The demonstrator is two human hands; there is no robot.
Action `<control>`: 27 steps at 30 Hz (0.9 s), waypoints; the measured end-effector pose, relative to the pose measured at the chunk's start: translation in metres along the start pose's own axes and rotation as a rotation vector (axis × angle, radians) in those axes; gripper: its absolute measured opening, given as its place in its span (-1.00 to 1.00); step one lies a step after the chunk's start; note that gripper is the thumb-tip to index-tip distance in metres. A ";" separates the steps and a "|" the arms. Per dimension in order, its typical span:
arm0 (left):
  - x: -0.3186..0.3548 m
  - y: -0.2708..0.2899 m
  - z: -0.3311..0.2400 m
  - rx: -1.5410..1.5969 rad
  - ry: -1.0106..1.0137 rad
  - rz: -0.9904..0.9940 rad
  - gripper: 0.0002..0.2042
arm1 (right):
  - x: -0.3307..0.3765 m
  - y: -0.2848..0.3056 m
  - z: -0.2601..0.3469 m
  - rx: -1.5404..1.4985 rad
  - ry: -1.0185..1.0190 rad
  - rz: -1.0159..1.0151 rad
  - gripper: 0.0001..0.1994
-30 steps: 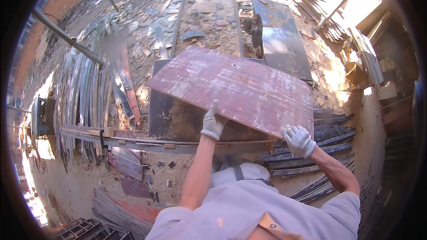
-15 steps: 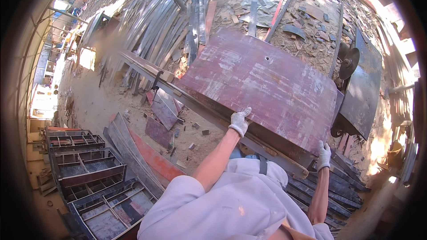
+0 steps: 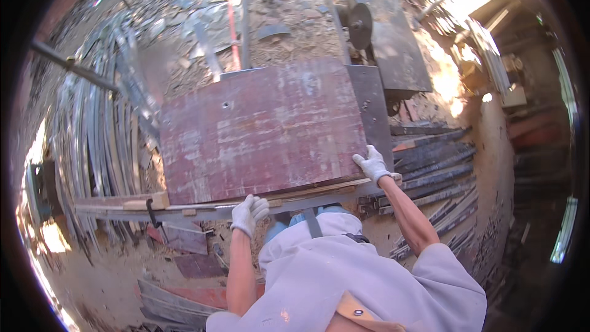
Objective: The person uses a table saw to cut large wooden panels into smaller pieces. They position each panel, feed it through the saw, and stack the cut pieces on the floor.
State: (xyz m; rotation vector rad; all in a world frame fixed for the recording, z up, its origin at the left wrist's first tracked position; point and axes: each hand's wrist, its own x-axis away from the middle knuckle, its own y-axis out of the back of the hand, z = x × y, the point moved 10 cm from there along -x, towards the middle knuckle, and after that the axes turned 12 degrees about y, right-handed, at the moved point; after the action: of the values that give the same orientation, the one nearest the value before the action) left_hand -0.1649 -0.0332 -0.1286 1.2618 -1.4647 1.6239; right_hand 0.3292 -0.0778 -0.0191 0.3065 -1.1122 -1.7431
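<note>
A large reddish-brown, scuffed board point(image 3: 264, 129) with a small hole lies flat on a table-like frame in front of me. My left hand point(image 3: 249, 214), in a pale work glove, is at the frame's near rail, just off the board's near edge, its fingers loosely bent and holding nothing. My right hand point(image 3: 373, 165), gloved too, rests at the board's near right corner with thumb and fingers spread. Beneath the board's right side a dark panel point(image 3: 372, 107) shows. Along the near side runs the wooden and metal rail point(image 3: 209, 210), with a dark clamp-like piece point(image 3: 152, 212) at its left.
A round dark disc, like a saw blade point(image 3: 360, 26), stands beyond the board beside a dark sheet point(image 3: 399, 43). Long strips point(image 3: 101, 141) are piled at left, dark bars point(image 3: 436, 160) at right. Scraps point(image 3: 276, 0) litter the ground behind; board offcuts point(image 3: 200, 265) lie near left.
My view has turned right, and the board now sits squarer to me. My left hand has come off the board to the rail. My right hand stays at the right corner.
</note>
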 end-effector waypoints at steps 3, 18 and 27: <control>0.070 0.001 -0.010 -0.211 -0.114 -0.158 -0.72 | -0.008 -0.001 -0.016 0.214 -0.153 0.149 -0.24; 0.097 0.289 0.177 0.074 -0.002 -0.740 -0.81 | 0.000 -0.062 -0.044 0.671 -0.115 0.302 -0.36; 0.120 0.316 0.357 -0.861 0.002 -1.006 -0.70 | -0.003 -0.084 -0.083 0.715 -0.076 0.231 -0.19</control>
State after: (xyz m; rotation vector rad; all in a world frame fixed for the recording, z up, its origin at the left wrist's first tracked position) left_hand -0.4037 -0.4610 -0.1636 1.1332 -1.0143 0.2676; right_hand 0.3331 -0.1142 -0.1317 0.5220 -1.7333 -1.1135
